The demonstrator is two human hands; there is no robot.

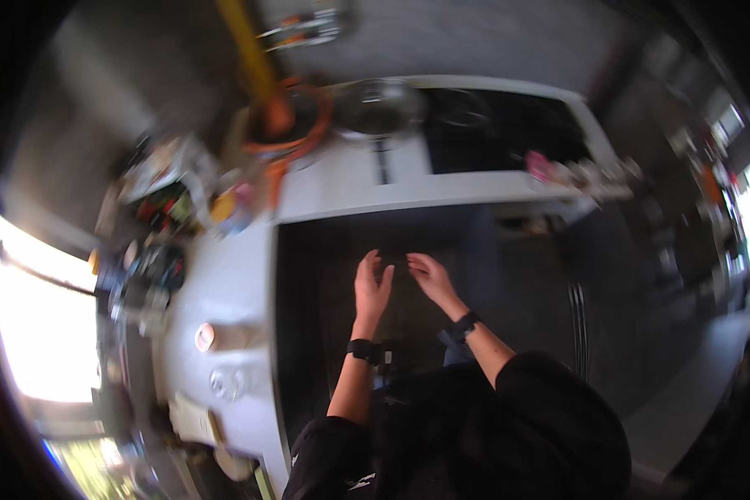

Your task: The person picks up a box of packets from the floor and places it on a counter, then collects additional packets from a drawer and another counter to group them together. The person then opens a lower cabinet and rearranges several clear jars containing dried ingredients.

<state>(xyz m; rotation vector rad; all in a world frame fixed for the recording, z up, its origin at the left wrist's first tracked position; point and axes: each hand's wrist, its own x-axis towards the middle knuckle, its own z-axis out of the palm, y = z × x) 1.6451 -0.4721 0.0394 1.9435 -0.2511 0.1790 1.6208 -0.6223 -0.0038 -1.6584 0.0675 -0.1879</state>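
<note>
Both hands are held out over the dark floor, in front of the body. My left hand [373,285] is raised with its thumb apart from the fingers and holds nothing. Facing it across a small gap, my right hand [433,280] has slightly curled fingers and is empty too. Each wrist wears a black band. Beyond the hands runs a white counter [344,203] with a black cooktop [506,134]. A metal pan with a glass lid [380,112] stands left of the cooktop, beside an orange-rimmed round vessel [322,128]. The view is blurred.
The white counter turns along my left side, bearing a cup-like container [205,337] and a clear glass or jar [227,382]. Several blurred items crowd the left corner. A pink object [539,167] lies by the cooktop's front edge. Dark cabinet fronts stand at right.
</note>
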